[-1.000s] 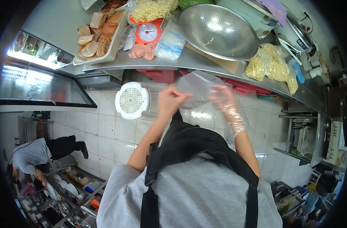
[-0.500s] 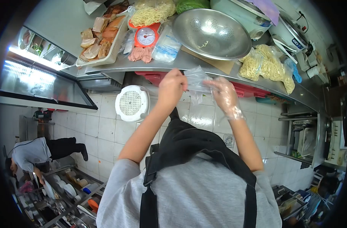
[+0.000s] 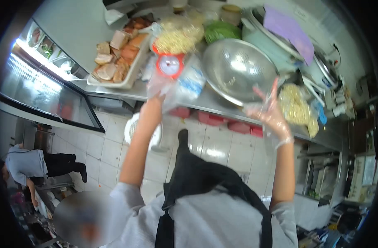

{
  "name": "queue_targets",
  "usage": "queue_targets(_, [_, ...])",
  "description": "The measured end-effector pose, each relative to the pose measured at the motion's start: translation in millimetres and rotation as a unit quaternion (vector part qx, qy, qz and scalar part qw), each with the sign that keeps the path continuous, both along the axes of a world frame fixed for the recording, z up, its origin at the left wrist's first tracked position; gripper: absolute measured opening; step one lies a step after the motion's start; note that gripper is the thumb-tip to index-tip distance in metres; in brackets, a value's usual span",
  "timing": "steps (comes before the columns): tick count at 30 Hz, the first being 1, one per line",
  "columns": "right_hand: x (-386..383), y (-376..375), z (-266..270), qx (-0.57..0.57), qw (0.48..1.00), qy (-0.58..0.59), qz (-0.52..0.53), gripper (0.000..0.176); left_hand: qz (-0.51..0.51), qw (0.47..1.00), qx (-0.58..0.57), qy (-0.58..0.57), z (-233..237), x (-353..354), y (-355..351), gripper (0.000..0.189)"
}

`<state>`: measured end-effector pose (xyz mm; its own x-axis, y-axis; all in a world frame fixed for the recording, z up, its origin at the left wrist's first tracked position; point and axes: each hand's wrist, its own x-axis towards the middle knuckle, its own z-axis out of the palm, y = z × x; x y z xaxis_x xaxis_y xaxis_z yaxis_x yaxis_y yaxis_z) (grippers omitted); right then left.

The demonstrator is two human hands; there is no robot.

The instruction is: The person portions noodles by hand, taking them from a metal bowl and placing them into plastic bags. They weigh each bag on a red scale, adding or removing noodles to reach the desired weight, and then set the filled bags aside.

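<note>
My left hand (image 3: 153, 110) is closed on a clear plastic bag (image 3: 166, 94), which hangs over the counter edge just below a red kitchen scale (image 3: 170, 66). A bag of yellow noodles (image 3: 177, 38) rests on top of that scale. My right hand (image 3: 271, 115) wears a clear plastic glove and has its fingers spread, with nothing in them. It overlaps the lower right rim of a large metal colander (image 3: 226, 68). To the right of this hand lie bagged noodles (image 3: 295, 105). Clear and blue plastic packaging (image 3: 192, 84) sits between scale and colander.
A white basket (image 3: 133, 78) of meat pieces stands at the counter's left. Large pots (image 3: 259, 39) are behind the colander, beside a green bag (image 3: 223, 32). Below are a white stool (image 3: 132, 128) and red crates (image 3: 211, 118). A person (image 3: 29, 163) bends at far left.
My hands have moved apart: the left went left with the plastic bag, the right let go of it, moved right and spread its fingers. The view has shifted, showing more of the counter's back.
</note>
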<state>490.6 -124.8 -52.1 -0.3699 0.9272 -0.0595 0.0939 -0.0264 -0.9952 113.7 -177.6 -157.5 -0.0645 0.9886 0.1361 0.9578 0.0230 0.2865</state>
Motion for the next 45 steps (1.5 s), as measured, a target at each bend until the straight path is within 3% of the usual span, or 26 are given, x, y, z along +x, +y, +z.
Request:
queue_targets(1, [-16.3, 6.9, -2.5, -0.013, 1.0, -0.019, 0.014, 0.141, 0.038, 0.99, 0.101, -0.09, 24.2, 7.3, -3.0, 0.055])
queue_targets(2, [-32.6, 14.2, -4.9, -0.025, 0.998, -0.039, 0.029, 0.143, 0.072, 0.975, 0.18, -0.11, 37.9, 2.4, 4.6, 0.057])
queue_targets(4, [-72.4, 49.7, -12.1, 0.096, 0.982, -0.129, 0.096, 0.143, 0.142, 0.926, 0.312, -0.156, 46.4, -7.6, 11.8, 0.059])
queue_targets(5, [-92.6, 71.8, -17.7, 0.19, 0.957, -0.189, 0.113, 0.144, 0.159, 0.919, 0.317, -0.172, 45.0, -16.8, 19.4, 0.063])
queue_targets(6, [-118.7, 101.3, -22.5, 0.346, 0.889, -0.277, 0.113, 0.144, 0.158, 0.915, 0.334, -0.162, 42.4, -28.3, 28.7, 0.064])
queue_targets(7, [-148.4, 129.1, -20.8, 0.379, 0.881, -0.262, 0.11, 0.138, 0.155, 0.912, 0.349, -0.149, 38.2, -41.2, 36.9, 0.064])
queue_targets(8, [-177.5, 157.1, -19.7, 0.406, 0.864, -0.281, 0.104, 0.133, 0.152, 0.91, 0.362, -0.136, 35.8, -52.6, 43.1, 0.065])
queue_targets(9, [-206.0, 184.5, -19.4, 0.43, 0.846, -0.3, 0.098, 0.129, 0.197, 0.89, 0.323, -0.255, 45.2, -57.5, 46.9, 0.068])
queue_targets(12, [-274.0, 242.7, -35.0, 0.465, 0.821, -0.32, 0.091, 0.113, 0.216, 0.868, 0.38, -0.234, 45.5, -96.1, 59.7, 0.068])
queue_targets(16, [-316.4, 267.5, -66.7, 0.433, 0.799, -0.389, 0.149, 0.097, 0.249, 0.869, 0.347, -0.25, 59.7, -119.6, 64.7, 0.071])
queue_targets(20, [-318.3, 265.1, -75.8, 0.428, 0.824, -0.344, 0.143, 0.08, 0.245, 0.879, 0.313, -0.264, 45.4, -147.6, 69.2, 0.072])
queue_targets(23, [-324.1, 263.0, -70.4, 0.366, 0.83, -0.393, 0.153, 0.072, 0.234, 0.879, 0.298, -0.291, 47.2, -156.3, 81.2, 0.071])
queue_targets(26, [-325.5, 265.7, -72.3, 0.357, 0.847, -0.365, 0.149, 0.062, 0.199, 0.883, 0.335, -0.261, 49.3, -165.3, 97.7, 0.074])
queue_targets(29, [-329.4, 272.5, -85.7, 0.395, 0.831, -0.369, 0.134, 0.06, 0.194, 0.863, 0.342, -0.317, 65.6, -160.0, 106.6, 0.074])
queue_targets(32, [-334.3, 271.8, -75.5, 0.366, 0.861, -0.341, 0.094, 0.054, 0.17, 0.87, 0.367, -0.283, 71.1, -166.2, 109.4, 0.072])
queue_targets(35, [-334.7, 269.8, -42.2, 0.242, 0.92, -0.303, 0.056, 0.05, 0.205, 0.826, 0.392, -0.35, 98.1, -156.0, 106.7, 0.071])
queue_targets(38, [-326.6, 279.9, -13.6, 0.199, 0.942, -0.267, 0.05, 0.047, 0.217, 0.827, 0.418, -0.307, 111.4, -157.1, 104.3, 0.07])
queue_targets(42, [-300.6, 308.9, 11.7, 0.157, 0.98, -0.044, 0.111, 0.058, 0.187, 0.844, 0.431, -0.258, 131.3, -156.2, 119.6, 0.071])
queue_targets(45, [-275.1, 316.1, 43.9, 0.157, 0.983, 0.009, 0.093, 0.062, 0.148, 0.856, 0.439, -0.229, 147.4, -153.9, 142.9, 0.068])
